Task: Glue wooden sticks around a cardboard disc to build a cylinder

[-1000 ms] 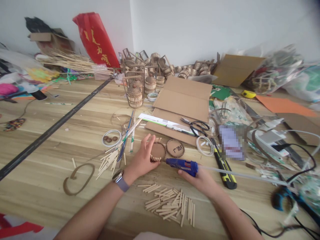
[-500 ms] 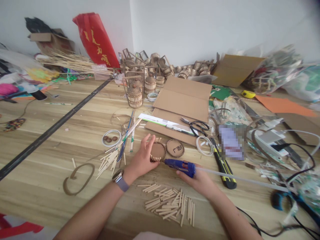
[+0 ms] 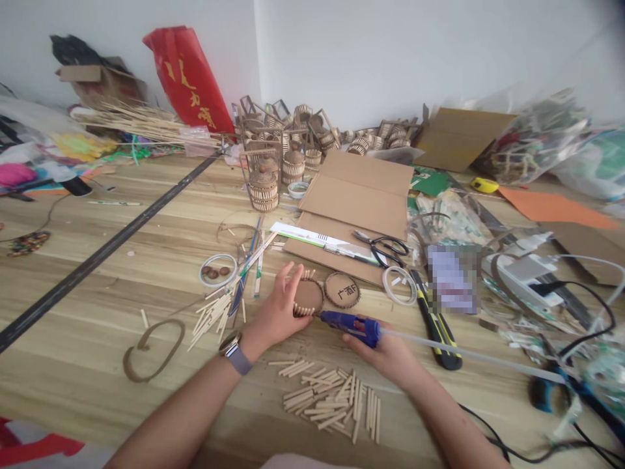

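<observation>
My left hand (image 3: 280, 299) curls around the left side of a round cardboard base (image 3: 310, 294), which has short wooden sticks standing along part of its rim. In my right hand (image 3: 383, 352) is a blue hot glue gun (image 3: 352, 327), a long clear glue stick trailing from its back. The nozzle points at the front right edge of the base, close to my left thumb; whether it touches I cannot tell. A second cardboard disc (image 3: 342, 290) with printed characters lies beside the base. Nearer to me is a pile of short wooden sticks (image 3: 332, 397).
Black scissors (image 3: 383, 246) lie on flat cardboard (image 3: 359, 195), with a yellow-black utility knife (image 3: 439, 332) to their right. Longer sticks (image 3: 212, 319) and a tape ring (image 3: 217, 270) are at the left. Small stick-walled baskets (image 3: 263, 185) stand toward the wall. A black cable (image 3: 488, 433) runs front right.
The glue gun has shifted very slightly left along the base's rim. My left hand and the base stay in place.
</observation>
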Tool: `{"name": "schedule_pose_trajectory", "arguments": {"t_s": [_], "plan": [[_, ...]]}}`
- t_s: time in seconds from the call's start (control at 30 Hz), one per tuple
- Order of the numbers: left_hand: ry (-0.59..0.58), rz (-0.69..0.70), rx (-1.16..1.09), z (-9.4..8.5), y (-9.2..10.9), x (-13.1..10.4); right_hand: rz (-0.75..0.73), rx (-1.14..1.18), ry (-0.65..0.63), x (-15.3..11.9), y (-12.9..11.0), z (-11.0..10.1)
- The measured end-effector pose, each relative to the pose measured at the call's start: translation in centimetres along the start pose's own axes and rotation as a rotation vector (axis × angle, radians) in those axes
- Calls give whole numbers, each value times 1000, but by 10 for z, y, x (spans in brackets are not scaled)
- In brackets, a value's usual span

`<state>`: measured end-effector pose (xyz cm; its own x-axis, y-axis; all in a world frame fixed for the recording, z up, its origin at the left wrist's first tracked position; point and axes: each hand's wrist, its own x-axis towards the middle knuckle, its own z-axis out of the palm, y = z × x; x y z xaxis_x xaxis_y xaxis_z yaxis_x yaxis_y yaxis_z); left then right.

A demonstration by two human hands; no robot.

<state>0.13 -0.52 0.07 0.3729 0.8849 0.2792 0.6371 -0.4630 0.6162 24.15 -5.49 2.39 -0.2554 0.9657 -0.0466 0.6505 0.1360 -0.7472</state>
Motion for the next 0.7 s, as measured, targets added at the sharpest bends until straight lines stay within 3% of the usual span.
{"name": "schedule_pose_trajectory", "arguments": {"t_s": [0.7], "plan": [[-8,-6,-2,-1,1,0,61,-88,4,-3,5,2]]}}
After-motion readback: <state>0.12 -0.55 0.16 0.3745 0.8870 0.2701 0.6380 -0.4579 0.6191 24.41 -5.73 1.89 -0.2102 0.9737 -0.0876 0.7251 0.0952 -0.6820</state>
